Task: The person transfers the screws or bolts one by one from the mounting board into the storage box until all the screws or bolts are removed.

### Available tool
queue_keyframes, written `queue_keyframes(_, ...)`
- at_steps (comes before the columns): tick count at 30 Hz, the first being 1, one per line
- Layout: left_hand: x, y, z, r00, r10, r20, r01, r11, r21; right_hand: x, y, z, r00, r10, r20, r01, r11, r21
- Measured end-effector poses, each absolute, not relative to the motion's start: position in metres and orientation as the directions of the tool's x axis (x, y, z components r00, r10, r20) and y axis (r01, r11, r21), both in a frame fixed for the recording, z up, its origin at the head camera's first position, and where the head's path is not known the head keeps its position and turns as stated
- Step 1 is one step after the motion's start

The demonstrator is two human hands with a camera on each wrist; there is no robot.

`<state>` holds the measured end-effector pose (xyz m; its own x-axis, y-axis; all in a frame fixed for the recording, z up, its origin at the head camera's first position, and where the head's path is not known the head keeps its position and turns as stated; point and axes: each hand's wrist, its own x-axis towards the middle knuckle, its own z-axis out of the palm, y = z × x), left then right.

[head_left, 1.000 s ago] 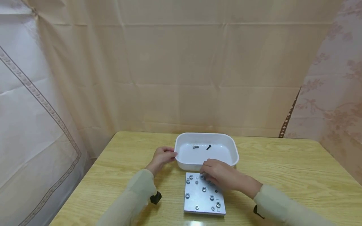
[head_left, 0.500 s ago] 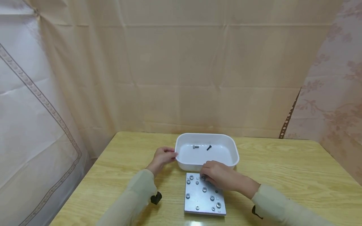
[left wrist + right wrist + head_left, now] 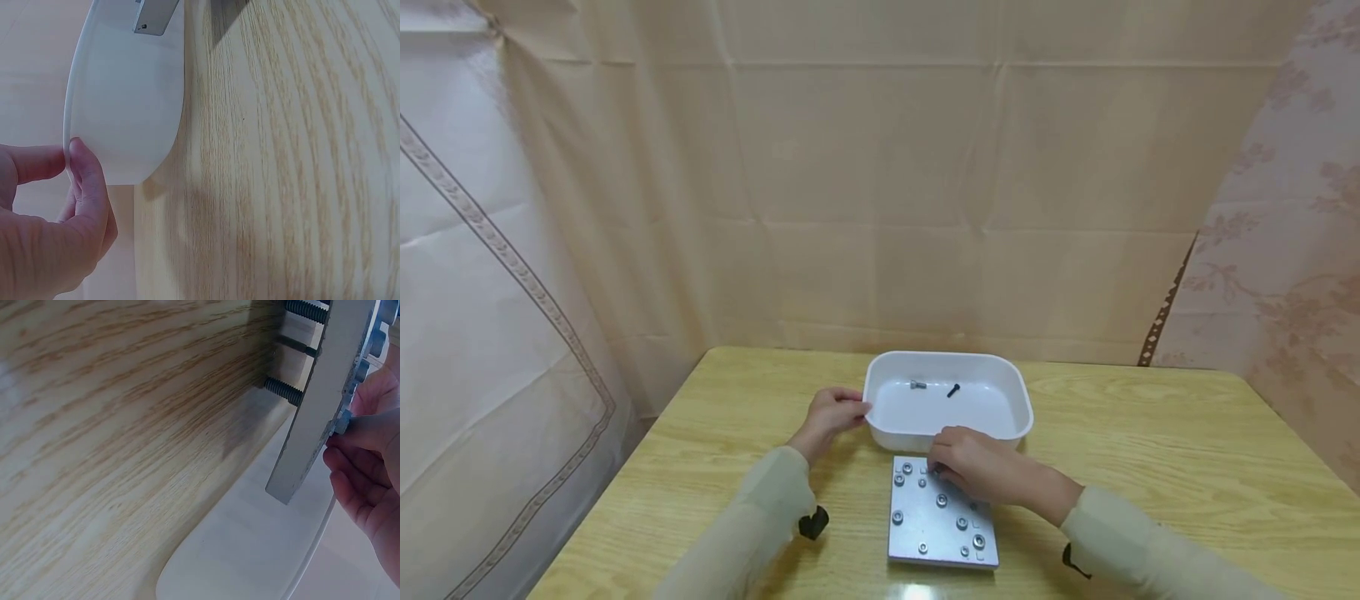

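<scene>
My left hand (image 3: 831, 414) pinches the left rim of a white plastic tray (image 3: 902, 442) between thumb and fingers; the left wrist view shows the tray wall (image 3: 125, 106) beside those fingers. In front of the tray is a metal plate (image 3: 921, 523) carrying several socket head bolts, one of them the bolt (image 3: 942, 501) near its middle. At the plate's far edge my right hand (image 3: 977, 465) pinches a bolt (image 3: 342, 422) by its head. Threaded shanks (image 3: 284, 391) stick out below the plate in the right wrist view. The fingers partly hide the bolt's head.
Inside the tray lie a silver bolt (image 3: 918, 385) and a black bolt (image 3: 953, 390). The wooden table (image 3: 1150, 458) extends to both sides. Behind it hangs a beige cloth (image 3: 865, 208).
The right hand and wrist have shifted slightly left over the plate's far edge, still at the same bolt. Left hand, tray and plate stay in place.
</scene>
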<state>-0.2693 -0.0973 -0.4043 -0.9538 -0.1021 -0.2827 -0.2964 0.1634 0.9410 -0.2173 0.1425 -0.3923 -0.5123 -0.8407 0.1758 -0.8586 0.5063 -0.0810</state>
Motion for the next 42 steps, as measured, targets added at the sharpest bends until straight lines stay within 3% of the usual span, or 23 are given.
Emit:
queue_keyframes(11, -0.2702, -0.0985, -0.4058, -0.952, -0.1, -0.29, -0.304, 0.176, 0.936, -0.2165, 0.1394, -0.391, -0.514, -0.842, 0.164, -0.857, 0.51, -0.071)
queue_keyframes(25, -0.269, -0.0978, -0.4048, -0.955, -0.099, -0.281, -0.294, 0.163, 0.942, -0.2155, 0.1393, -0.3936, -0.485, -0.851, 0.202, -0.864, 0.502, 0.036)
queue_keyframes(42, -0.2686, -0.0976, -0.4044, -0.954, -0.099, -0.284, -0.298, 0.168, 0.94, -0.217, 0.1389, -0.392, -0.5, -0.848, 0.175, -0.86, 0.51, 0.015)
